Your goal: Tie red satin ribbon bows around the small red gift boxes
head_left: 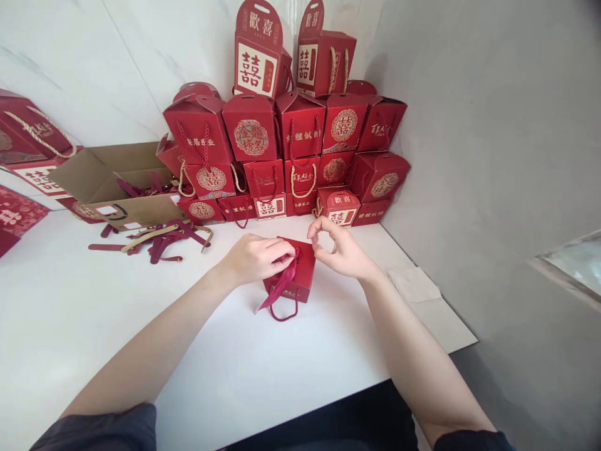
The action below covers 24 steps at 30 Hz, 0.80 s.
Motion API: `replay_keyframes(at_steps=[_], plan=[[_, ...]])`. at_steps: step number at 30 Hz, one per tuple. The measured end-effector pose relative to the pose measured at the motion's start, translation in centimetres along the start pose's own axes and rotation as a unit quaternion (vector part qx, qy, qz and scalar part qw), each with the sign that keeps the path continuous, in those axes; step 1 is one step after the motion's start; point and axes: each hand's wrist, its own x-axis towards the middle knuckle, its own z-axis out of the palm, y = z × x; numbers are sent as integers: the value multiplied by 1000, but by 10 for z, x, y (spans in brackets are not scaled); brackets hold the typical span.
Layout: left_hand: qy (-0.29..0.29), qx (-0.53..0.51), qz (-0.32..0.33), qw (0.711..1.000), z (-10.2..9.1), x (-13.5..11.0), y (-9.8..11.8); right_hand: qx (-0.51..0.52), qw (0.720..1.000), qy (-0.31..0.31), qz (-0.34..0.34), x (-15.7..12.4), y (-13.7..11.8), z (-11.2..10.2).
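A small red gift box (295, 283) lies flat on the white table (220, 357) in front of me, with a dark red cord handle (284, 314) hanging toward me. My left hand (258, 259) rests on top of the box and pinches a burgundy satin ribbon (285, 280), whose end trails down past the box's near edge. My right hand (340, 247) hovers at the box's far right corner, its thumb and forefinger curved close together. I see nothing held in those fingers.
Stacked red gift boxes and bags (286, 150) with gold or red cords rise against the back wall. A brown cardboard carton (117, 185) holds burgundy ribbons, and more ribbons (157, 244) lie beside it. A white paper sheet (416, 285) lies at the table's right edge.
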Motion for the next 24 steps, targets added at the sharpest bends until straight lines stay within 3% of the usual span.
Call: replay_keyframes(at_steps=[4, 10, 15, 21, 24], plan=[[3, -3, -1, 1000, 1, 0, 0, -5, 999, -47, -25, 2, -1, 3], [-1, -8, -10, 1000, 2, 0, 1, -22, 999, 41, -20, 1, 1, 3], [-1, -7, -11, 1000, 2, 0, 1, 16, 999, -46, -19, 2, 3, 8], [-13, -13, -21, 1000, 1, 1, 1, 17, 998, 53, 23, 2, 9, 7], [-11, -14, -23, 1000, 1, 1, 1, 50, 998, 12, 19, 1, 7, 4]])
